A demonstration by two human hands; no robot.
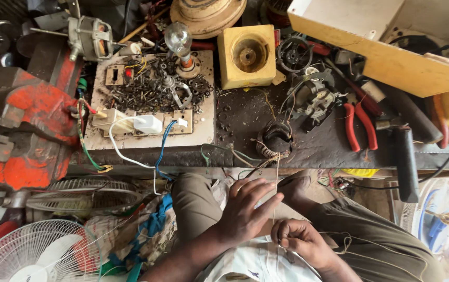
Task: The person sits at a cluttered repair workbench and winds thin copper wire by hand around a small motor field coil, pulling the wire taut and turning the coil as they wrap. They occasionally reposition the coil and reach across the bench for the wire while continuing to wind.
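Head view, looking down on a cluttered workbench (308,141) and the person's lap. Left hand (248,209): fingers extended and nearly flat, resting over the thigh, fingertips touching a pale thread (277,177) that runs taut up to a wound coil (275,141) lying at the bench's front edge. Right hand (300,241): curled closed, thumb and fingers pinching the lower end of the same thread just above the lap. Loose thread trails right across the trouser leg. On the bench: red-handled pliers (359,126) right of the coil; small motor part (313,99) behind it; yellow square block with round hole (247,56); wooden test board (151,99) holding a clear bulb (178,37), switches, a white plug (147,124) and a heap of small screws and washers. Orange vise (26,125) at far left. White fan guard (36,253) on the floor, lower left.
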